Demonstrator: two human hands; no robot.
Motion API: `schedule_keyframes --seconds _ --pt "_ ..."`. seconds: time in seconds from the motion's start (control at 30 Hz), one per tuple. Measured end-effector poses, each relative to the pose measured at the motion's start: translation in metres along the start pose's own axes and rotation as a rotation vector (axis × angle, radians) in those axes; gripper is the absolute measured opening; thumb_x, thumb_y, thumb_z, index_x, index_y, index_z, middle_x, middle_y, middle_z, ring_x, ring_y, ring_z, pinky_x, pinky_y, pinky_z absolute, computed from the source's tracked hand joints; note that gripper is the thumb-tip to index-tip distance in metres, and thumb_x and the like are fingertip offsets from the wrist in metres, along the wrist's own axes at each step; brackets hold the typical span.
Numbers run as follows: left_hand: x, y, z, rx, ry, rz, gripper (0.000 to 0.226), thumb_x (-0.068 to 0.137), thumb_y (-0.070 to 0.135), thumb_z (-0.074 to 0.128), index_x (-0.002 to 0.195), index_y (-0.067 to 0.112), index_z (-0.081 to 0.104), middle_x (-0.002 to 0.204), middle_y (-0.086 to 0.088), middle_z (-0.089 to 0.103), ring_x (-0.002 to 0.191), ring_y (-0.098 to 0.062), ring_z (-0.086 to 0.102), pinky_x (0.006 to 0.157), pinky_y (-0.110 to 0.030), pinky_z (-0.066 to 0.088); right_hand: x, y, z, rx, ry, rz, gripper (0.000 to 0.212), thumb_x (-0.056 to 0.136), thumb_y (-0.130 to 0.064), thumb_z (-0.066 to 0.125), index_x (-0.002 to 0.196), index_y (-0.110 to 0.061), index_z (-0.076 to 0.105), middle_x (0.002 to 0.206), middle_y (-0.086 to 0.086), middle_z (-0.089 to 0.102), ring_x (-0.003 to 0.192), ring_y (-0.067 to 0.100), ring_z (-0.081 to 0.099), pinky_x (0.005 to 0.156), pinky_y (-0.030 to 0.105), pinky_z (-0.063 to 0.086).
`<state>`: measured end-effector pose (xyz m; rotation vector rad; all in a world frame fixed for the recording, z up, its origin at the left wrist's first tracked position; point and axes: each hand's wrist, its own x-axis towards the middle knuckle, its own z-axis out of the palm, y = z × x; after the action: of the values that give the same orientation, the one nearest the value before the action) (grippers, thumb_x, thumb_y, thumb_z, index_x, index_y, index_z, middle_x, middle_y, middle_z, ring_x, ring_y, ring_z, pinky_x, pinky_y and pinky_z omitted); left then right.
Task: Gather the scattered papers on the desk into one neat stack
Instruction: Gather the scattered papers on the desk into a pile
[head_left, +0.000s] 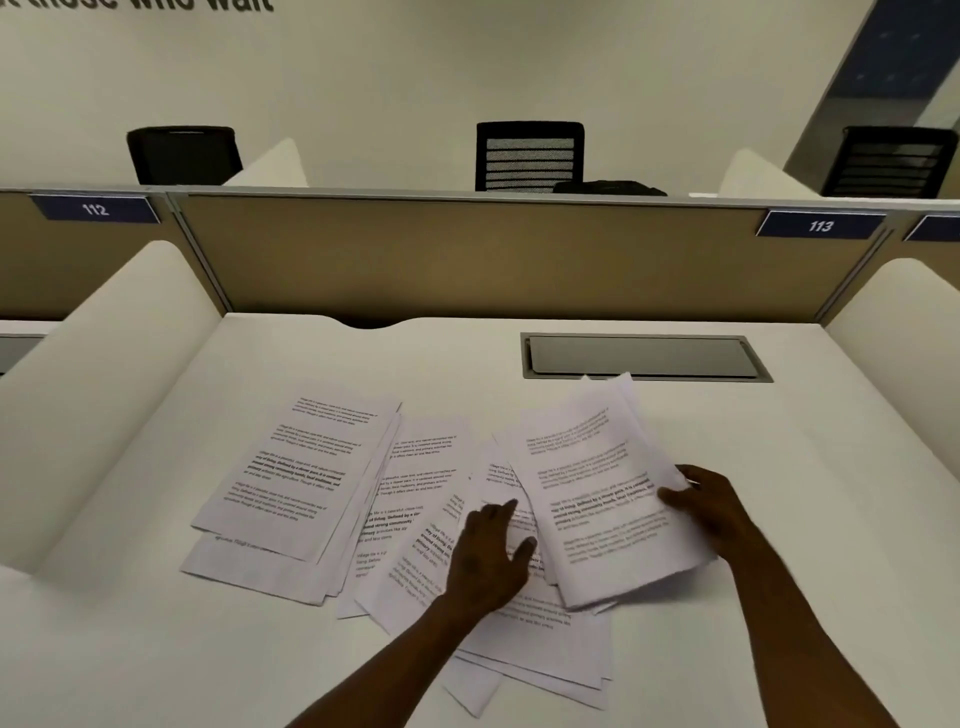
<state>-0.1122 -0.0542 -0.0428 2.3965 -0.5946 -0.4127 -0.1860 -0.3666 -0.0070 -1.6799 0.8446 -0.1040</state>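
Observation:
Printed white papers lie spread over the white desk (779, 519). A loose pile (296, 478) sits at the left, and several overlapping sheets (415, 499) fan across the middle. My right hand (711, 512) grips the right edge of a small bundle of sheets (602, 499), tilted up off the desk. My left hand (488, 558) rests flat, fingers apart, on the middle sheets just left of that bundle. More sheets (545, 654) stick out below my left wrist.
A grey cable hatch (644, 357) is set into the desk behind the papers. White curved side dividers (109, 395) stand left and right, with a tan back panel (467, 260) carrying number tags 112 and 113. Black chairs (530, 156) show beyond.

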Motion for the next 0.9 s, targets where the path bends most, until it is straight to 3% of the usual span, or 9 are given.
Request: schedule_keyframes --seconds 0.17,0.27,0.37,0.57,0.7,0.9 --pt "0.005 0.021 0.014 0.138 -0.16 0.036 0.074 0.091 0.051 0.052 0.154 0.021 0.027 0.159 -0.003 0.029 0.147 -0.022 0.024 0.121 -0.035 0.024 0.012 0.016 0.0 -0.575 0.201 0.018 0.057 0.079 -0.024 0.077 0.131 -0.007 0.06 0.136 0.018 0.059 0.125 0.036 0.054 0.108 0.04 0.039" --pt "0.007 0.022 0.014 0.23 -0.218 0.05 0.078 0.089 0.052 0.053 0.154 0.021 0.025 0.159 -0.002 0.026 0.144 -0.025 0.024 0.119 -0.041 0.028 0.01 0.02 0.009 -0.703 0.155 0.045 0.071 0.081 -0.037 0.075 0.14 -0.007 0.049 0.146 0.02 0.047 0.139 0.035 0.04 0.115 0.041 0.031" --pt "0.006 0.02 0.014 0.272 -0.243 0.072 0.08 0.088 0.053 0.054 0.155 0.022 0.023 0.16 -0.002 0.024 0.145 -0.026 0.022 0.118 -0.043 0.029 0.002 0.017 0.015 -0.775 0.152 0.058 0.075 0.082 -0.044 0.072 0.143 -0.009 0.045 0.148 0.018 0.044 0.14 0.035 0.037 0.114 0.042 0.033" --pt "0.004 0.022 0.013 0.284 -0.241 0.082 0.081 0.088 0.053 0.055 0.156 0.024 0.021 0.161 0.0 0.02 0.146 -0.025 0.019 0.117 -0.043 0.03 -0.007 0.002 0.017 -0.699 0.168 0.053 0.076 0.077 -0.038 0.079 0.139 -0.005 0.049 0.143 0.02 0.049 0.134 0.035 0.046 0.108 0.042 0.038" --pt "0.003 0.023 0.014 0.276 -0.236 0.078 0.083 0.088 0.053 0.056 0.156 0.024 0.019 0.161 0.001 0.02 0.146 -0.025 0.018 0.116 -0.045 0.031 -0.01 0.001 0.02 -0.566 0.187 0.096 0.065 0.07 -0.033 0.086 0.123 -0.007 0.06 0.126 0.017 0.063 0.116 0.035 0.059 0.095 0.038 0.047" --pt "0.004 0.023 0.016 0.147 -0.207 0.022 0.087 0.085 0.058 0.057 0.156 0.025 0.02 0.159 0.002 0.024 0.143 -0.023 0.024 0.116 -0.043 0.032 -0.008 0.013 0.025 -0.278 0.187 0.196 0.078 0.058 -0.037 0.09 0.125 -0.01 0.06 0.125 0.013 0.064 0.111 0.034 0.062 0.095 0.044 0.051"
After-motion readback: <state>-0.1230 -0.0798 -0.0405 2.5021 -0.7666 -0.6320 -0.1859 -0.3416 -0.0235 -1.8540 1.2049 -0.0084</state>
